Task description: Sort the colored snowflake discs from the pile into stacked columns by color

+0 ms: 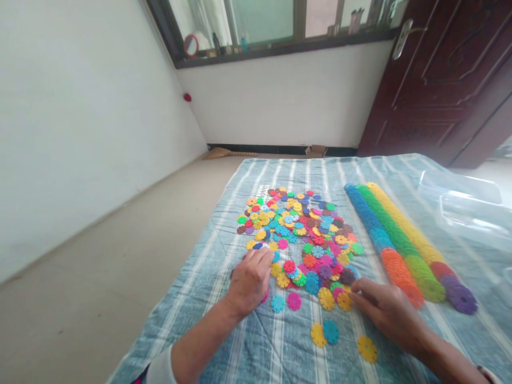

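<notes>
A loose heap of flat, notched plastic discs (296,221) in many colours lies on a striped bedspread (224,234). At the heap's near left edge is my left hand (251,277), its fingers bent and close together over some discs. What they hold, if anything, is hidden beneath them. My right hand (386,306) reaches in from the right, thumb and forefinger closed at the edge of a yellow disc (344,302). A dark brown disc (347,276) lies just beyond those fingertips. Closer to me are a blue disc (330,332) and another yellow disc (367,349).
Three long rows of overlapping discs run along the right: a blue-to-orange row (378,240), a green row (400,242) and a yellow-to-purple row (418,240). Clear plastic containers (472,213) stand at far right. Beyond are a broom (220,153) and a dark red door (444,80).
</notes>
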`<action>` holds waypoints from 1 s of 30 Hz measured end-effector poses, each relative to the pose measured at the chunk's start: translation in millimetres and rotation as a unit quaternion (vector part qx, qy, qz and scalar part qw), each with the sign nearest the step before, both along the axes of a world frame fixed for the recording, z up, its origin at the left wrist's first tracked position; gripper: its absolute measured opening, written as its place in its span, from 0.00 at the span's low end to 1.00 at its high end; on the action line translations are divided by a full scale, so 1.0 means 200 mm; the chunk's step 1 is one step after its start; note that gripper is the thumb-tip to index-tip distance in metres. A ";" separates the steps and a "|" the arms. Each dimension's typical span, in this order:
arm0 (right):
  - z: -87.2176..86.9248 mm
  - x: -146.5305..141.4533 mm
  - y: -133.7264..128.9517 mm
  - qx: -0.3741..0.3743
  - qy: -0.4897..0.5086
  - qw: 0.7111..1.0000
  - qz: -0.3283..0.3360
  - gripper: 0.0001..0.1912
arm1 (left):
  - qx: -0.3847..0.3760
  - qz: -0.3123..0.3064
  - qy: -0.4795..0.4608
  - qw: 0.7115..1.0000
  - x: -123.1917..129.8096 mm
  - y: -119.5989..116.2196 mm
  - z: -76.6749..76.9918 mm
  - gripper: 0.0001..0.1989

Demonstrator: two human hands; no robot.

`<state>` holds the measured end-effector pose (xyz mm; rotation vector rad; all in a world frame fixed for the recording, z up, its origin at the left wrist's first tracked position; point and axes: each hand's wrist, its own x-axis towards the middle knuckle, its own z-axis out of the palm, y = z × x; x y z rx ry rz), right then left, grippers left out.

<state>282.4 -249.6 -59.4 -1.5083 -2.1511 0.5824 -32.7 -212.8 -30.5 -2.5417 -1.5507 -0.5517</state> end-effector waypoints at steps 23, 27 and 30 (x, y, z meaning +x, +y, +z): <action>-0.02 -0.02 0.03 0.003 0.030 1.000 -0.007 0.15 | -0.025 -0.108 -0.044 0.993 0.09 0.34 0.06 0.14; -0.05 -0.01 0.04 -0.001 0.024 1.000 0.011 0.16 | -0.066 -0.057 0.018 0.996 0.18 0.45 0.05 0.17; -0.08 0.00 0.05 -0.008 0.015 1.000 0.023 0.14 | -0.086 -0.007 0.057 0.995 0.17 0.44 0.06 0.15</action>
